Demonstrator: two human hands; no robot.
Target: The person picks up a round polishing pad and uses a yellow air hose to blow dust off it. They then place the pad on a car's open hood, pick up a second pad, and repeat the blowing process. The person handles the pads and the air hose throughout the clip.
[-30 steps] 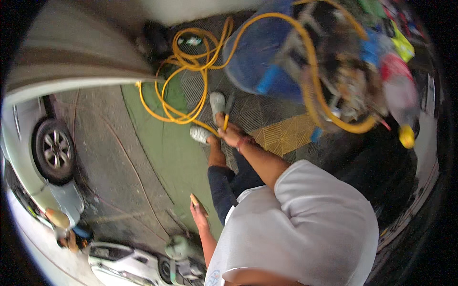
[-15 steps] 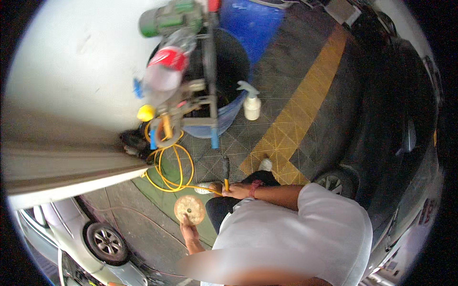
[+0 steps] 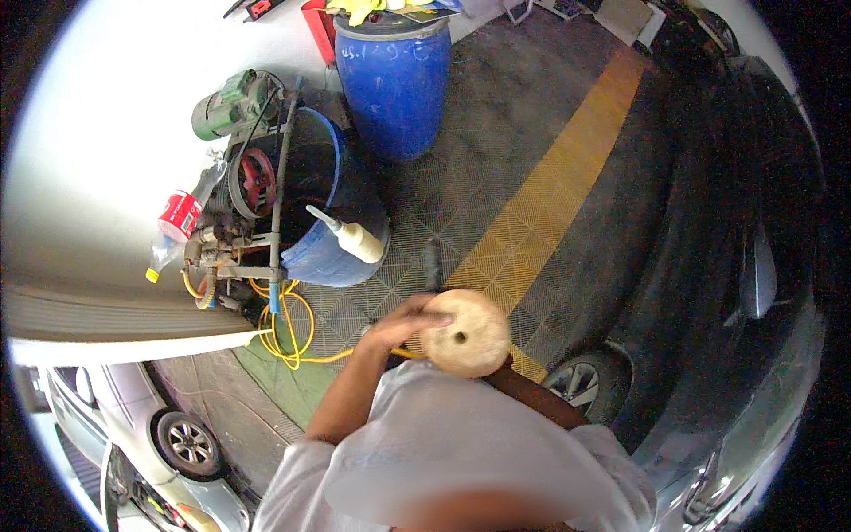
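My left hand (image 3: 403,322) grips a round, pale yellow buffing pad (image 3: 479,332) by its left edge, thumb across the face near the dark centre hole. My right forearm (image 3: 541,395) reaches in under the pad, and the pad hides the right hand and its fingers. Beyond the pad's far edge stands the black end of a slim handle (image 3: 433,263); what holds it is hidden. A yellow hose (image 3: 341,357) runs along the floor to the near side of the pad.
At left, a green-motored compressor (image 3: 235,106) stands by an open blue barrel (image 3: 341,257) with a white spray bottle (image 3: 359,242) at its rim. A capped blue drum (image 3: 390,89) is behind. A dark car (image 3: 709,266) fills the right; a silver car (image 3: 124,417) is lower left.
My left hand has brought the pad up and right, in front of my right hand, which was gripping the black-ended handle. The view has shifted, with the compressor and barrel now farther left.
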